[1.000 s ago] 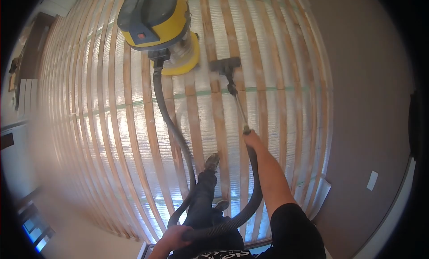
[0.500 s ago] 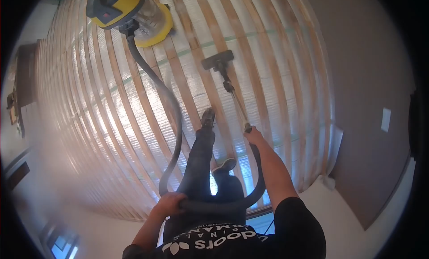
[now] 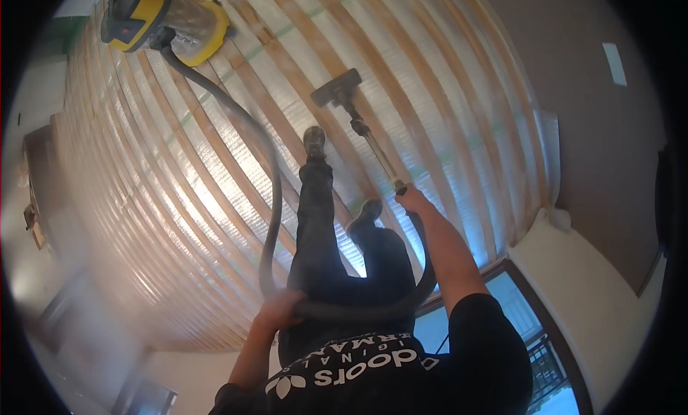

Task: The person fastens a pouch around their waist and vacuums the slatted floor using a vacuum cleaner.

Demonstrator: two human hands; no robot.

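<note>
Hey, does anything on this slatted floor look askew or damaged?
Possibly one thing: at the right edge, a foil flap sticks out past the wooden strips, looking loose. I see no clear spill, and the vacuum hose shows no kink.

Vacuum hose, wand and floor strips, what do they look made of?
Hose: probably flexible plastic or rubber, matte grey, judging by its smooth bends. Wand: likely metal, shiny, given its pale highlight. Floor strips: apparently wood, dull, given their brown, uneven tone.
</note>
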